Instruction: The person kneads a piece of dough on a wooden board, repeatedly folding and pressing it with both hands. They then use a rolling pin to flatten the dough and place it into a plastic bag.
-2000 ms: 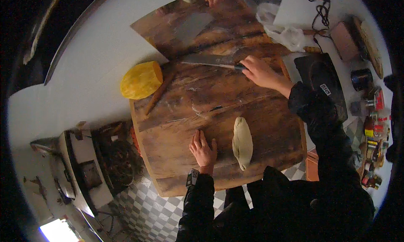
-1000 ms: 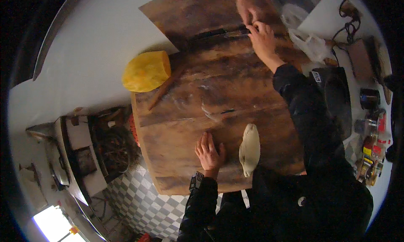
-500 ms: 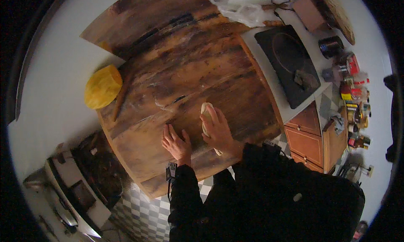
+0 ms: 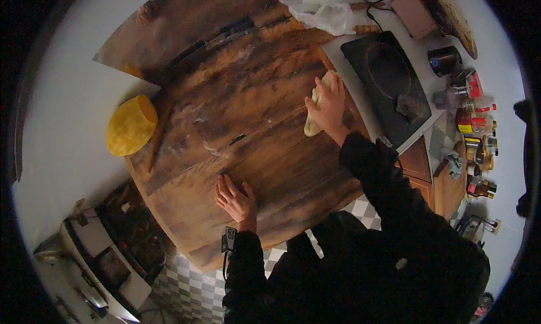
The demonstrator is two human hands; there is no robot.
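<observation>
One pale, elongated dough piece (image 4: 311, 126) was partly hidden, gripped by the right hand (image 4: 329, 106); the left hand's (image 4: 236, 200) fingers lay open.

The room was dim and grainy under soft light. The wooden table (image 4: 287, 177) looked palest toward seven o'clock and darkened toward twelve. At two o'clock the pale dough (image 4: 311, 128) stood out, its detail soft. The jacket (image 4: 360, 273) at five o'clock sank into near-black. The bottles (image 4: 479, 149) at three o'clock were indistinct. Fisheye distortion bowed the table's edges; black vignetting surrounded everything, fringed blue near four o'clock.
</observation>
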